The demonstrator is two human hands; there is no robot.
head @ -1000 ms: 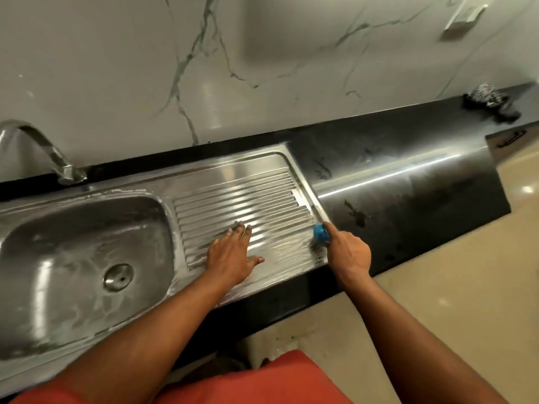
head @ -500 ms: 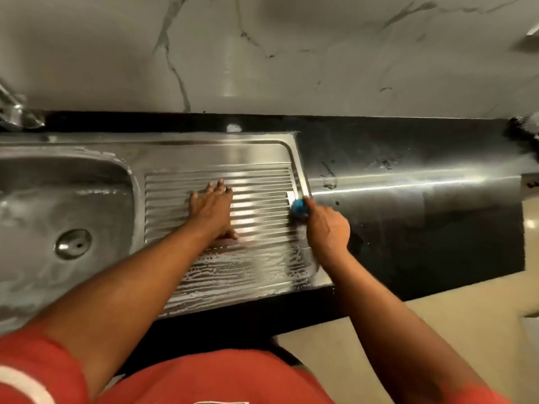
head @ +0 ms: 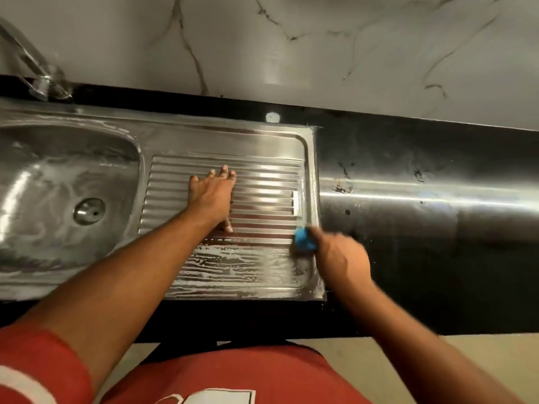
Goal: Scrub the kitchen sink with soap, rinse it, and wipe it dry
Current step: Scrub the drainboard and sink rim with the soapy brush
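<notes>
A stainless steel sink (head: 140, 170) is set in a black counter; its bowl at the left is streaked with soap around the drain (head: 89, 210). The ribbed drainboard (head: 262, 176) lies to the right, its near part covered in white suds. My left hand (head: 213, 196) rests flat on the ribs with fingers spread. My right hand (head: 341, 258) grips a blue sponge (head: 304, 239) pressed against the drainboard's right edge; this hand is motion-blurred.
The tap (head: 29, 62) stands at the back left, behind the bowl. Black counter (head: 423, 228) stretches right of the sink, with a few smudges. A marble wall (head: 291, 48) backs it. Beige floor (head: 481, 360) shows at the lower right.
My right hand has slid the sponge back toward me along the drainboard's right edge. My left hand stays flat on the ribs. The camera has shifted.
</notes>
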